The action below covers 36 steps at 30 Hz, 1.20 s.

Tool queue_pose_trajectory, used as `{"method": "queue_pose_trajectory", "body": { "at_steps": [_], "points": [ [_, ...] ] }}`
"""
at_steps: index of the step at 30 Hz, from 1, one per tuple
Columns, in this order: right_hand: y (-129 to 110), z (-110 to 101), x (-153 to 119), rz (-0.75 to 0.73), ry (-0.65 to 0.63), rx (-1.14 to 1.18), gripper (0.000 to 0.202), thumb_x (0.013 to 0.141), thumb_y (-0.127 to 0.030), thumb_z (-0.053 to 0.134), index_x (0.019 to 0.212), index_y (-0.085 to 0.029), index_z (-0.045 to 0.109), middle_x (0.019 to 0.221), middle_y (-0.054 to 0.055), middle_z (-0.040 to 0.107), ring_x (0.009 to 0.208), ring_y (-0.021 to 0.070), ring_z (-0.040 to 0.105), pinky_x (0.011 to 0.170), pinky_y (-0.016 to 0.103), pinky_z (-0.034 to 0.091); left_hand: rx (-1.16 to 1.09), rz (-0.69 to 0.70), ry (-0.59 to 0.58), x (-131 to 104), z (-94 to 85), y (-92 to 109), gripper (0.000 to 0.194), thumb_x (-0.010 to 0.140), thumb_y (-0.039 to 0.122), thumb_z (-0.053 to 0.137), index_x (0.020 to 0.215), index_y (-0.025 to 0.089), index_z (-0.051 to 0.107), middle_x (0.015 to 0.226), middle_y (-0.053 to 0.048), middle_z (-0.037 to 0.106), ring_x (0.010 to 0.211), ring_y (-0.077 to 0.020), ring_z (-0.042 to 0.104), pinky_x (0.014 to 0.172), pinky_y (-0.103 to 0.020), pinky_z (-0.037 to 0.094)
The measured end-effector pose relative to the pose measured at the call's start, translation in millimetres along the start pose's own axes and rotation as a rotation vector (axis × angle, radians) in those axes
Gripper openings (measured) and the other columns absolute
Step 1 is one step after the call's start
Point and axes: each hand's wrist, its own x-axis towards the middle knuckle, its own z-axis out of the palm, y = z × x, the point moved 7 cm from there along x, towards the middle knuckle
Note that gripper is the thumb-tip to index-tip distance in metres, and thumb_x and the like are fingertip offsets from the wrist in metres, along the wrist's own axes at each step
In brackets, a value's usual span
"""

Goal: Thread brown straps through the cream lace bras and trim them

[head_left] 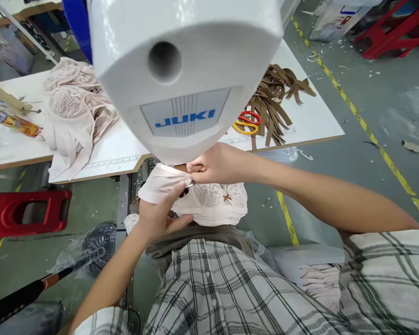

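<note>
A pale pink lace bra (pixel 216 216) with a small brown bow lies across my lap, below the sewing machine head. My left hand (pixel 155 218) grips the bra's side fabric, which folds up over the fingers with the thumb along it. Closed in a pinch, my right hand (pixel 212 165) meets the same fabric edge just beside the left thumb. A small shiny bit shows under the right fingers; I cannot make out what it is. Part of the fabric between the hands is hidden.
The white sewing machine head (pixel 185 93) hangs over my hands. More lace bras (pixel 73 111) are heaped on the white table's left. Red-and-yellow scissors (pixel 247 123) rest by brown strips (pixel 270 107) on the right. A red stool (pixel 28 214) stands at left.
</note>
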Motion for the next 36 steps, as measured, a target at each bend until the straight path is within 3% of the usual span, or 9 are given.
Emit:
{"method": "queue_pose_trajectory", "body": {
  "at_steps": [3,8,10,13,15,18,28,31,36],
  "points": [
    [1.3,2.6,1.5,0.018,-0.001,-0.044,0.035,0.076,-0.017,0.059,0.053,-0.018,0.033,0.051,-0.003,0.032,0.051,0.0084,0.022,0.055,0.03,0.019,0.13,0.021,-0.164,11.4,5.7,-26.0,0.055,0.068,0.049,0.083,0.119,0.03,0.073,0.118,-0.011,0.073,0.117,-0.0338,0.063,0.109,-0.043,0.042],
    [1.4,1.1,-0.9,0.046,0.016,0.022,0.039,0.077,-0.016,0.059,0.052,-0.018,0.029,0.051,-0.004,0.026,0.052,0.0075,0.019,0.055,0.03,0.017,0.147,0.035,-0.237,21.4,13.1,-45.8,0.05,0.066,0.041,0.086,0.115,0.03,0.075,0.093,-0.01,0.075,0.102,-0.032,0.067,0.102,-0.043,0.047],
    [4.9,2.7,-2.7,0.053,0.018,0.066,0.037,0.079,-0.014,0.059,0.052,-0.018,0.033,0.051,-0.004,0.029,0.052,0.0075,0.023,0.055,0.029,0.018,0.209,0.165,-0.251,20.9,17.2,-38.5,0.053,0.073,0.037,0.081,0.124,0.032,0.07,0.094,-0.008,0.075,0.102,-0.0307,0.067,0.101,-0.043,0.047],
    [15.2,9.6,-9.3,0.029,0.069,0.165,0.018,0.083,-0.018,0.06,0.066,-0.018,0.056,0.061,-0.002,0.048,0.061,0.011,0.042,0.059,0.027,0.029,0.281,0.31,-0.211,16.7,20.3,-22.4,0.065,0.081,0.029,0.073,0.142,0.03,0.054,0.111,-0.01,0.073,0.11,-0.0299,0.065,0.102,-0.042,0.047],
    [22.1,10.8,-16.8,-0.041,0.215,0.169,0.009,0.087,-0.027,0.062,0.089,-0.02,0.067,0.084,0.003,0.062,0.084,0.0182,0.055,0.072,0.03,0.039,0.302,0.31,-0.172,15.2,20.7,-12.5,0.071,0.083,0.026,0.069,0.149,0.027,0.045,0.119,-0.011,0.07,0.116,-0.0305,0.062,0.104,-0.043,0.045],
    [29.0,11.1,-30.3,-0.149,0.467,0.033,0.018,0.092,-0.031,0.059,0.103,-0.024,0.07,0.11,0.009,0.062,0.11,0.0253,0.052,0.092,0.04,0.039,0.352,0.263,-0.133,15.4,21.4,2.1,0.071,0.084,0.024,0.067,0.151,0.024,0.042,0.124,-0.013,0.068,0.12,-0.0319,0.06,0.107,-0.044,0.043],
    [24.1,7.4,-32.9,-0.264,0.617,-0.083,0.011,0.087,-0.019,0.061,0.082,-0.022,0.071,0.089,0.002,0.066,0.091,0.0182,0.06,0.09,0.035,0.043,0.637,0.096,-0.082,10.5,32.1,31.0,0.067,0.089,0.027,0.063,0.151,0.016,0.039,0.126,-0.017,0.067,0.122,-0.0343,0.06,0.104,-0.048,0.048],
    [24.5,9.0,-35.6,-0.28,0.636,-0.085,0.01,0.088,-0.019,0.061,0.085,-0.022,0.071,0.091,0.003,0.066,0.091,0.0177,0.06,0.089,0.035,0.045,0.729,0.072,-0.08,10.0,34.7,36.1,0.066,0.089,0.029,0.063,0.151,0.017,0.04,0.129,-0.018,0.066,0.126,-0.0384,0.057,0.103,-0.052,0.048],
    [21.6,17.9,-46.1,-0.455,0.699,-0.17,0.022,0.093,-0.013,0.053,0.104,-0.023,0.069,0.102,0.004,0.071,0.099,0.0168,0.062,0.091,0.035,0.049,0.623,0.077,-0.117,15.8,24.4,37.3,0.065,0.089,0.027,0.063,0.15,0.019,0.041,0.129,-0.014,0.067,0.123,-0.0366,0.06,0.101,-0.05,0.051]
  ]
}}
